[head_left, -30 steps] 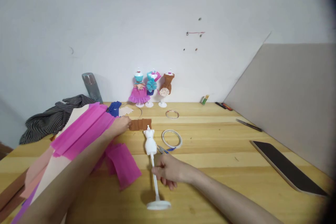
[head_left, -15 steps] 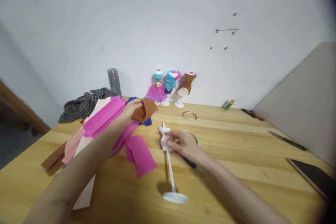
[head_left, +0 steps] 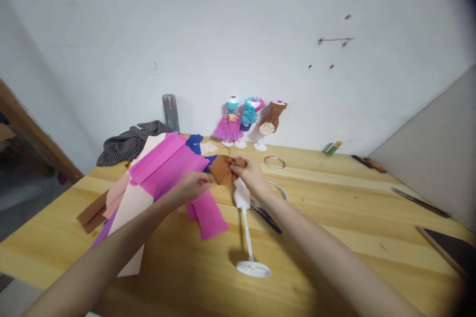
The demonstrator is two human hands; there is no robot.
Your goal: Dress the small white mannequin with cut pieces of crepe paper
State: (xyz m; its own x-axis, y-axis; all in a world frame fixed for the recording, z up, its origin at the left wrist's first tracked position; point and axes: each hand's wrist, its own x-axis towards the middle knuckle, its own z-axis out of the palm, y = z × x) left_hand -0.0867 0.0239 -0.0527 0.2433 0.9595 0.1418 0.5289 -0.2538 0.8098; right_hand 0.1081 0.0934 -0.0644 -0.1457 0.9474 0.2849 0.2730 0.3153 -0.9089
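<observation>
Now the right hand (head_left: 250,174) pinched brown paper (head_left: 222,171) by the white mannequin (head_left: 242,197); the left hand (head_left: 191,187) curled narrow, its hold unclear; dressed figures (head_left: 249,118) lined the far edge of the worktop (head_left: 334,218).

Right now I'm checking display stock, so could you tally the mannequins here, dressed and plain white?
Dressed: 3 (pink skirt, turquoise rosette, brown dress)
Plain white mannequin, near the right hand: 1
Total: 4
</observation>
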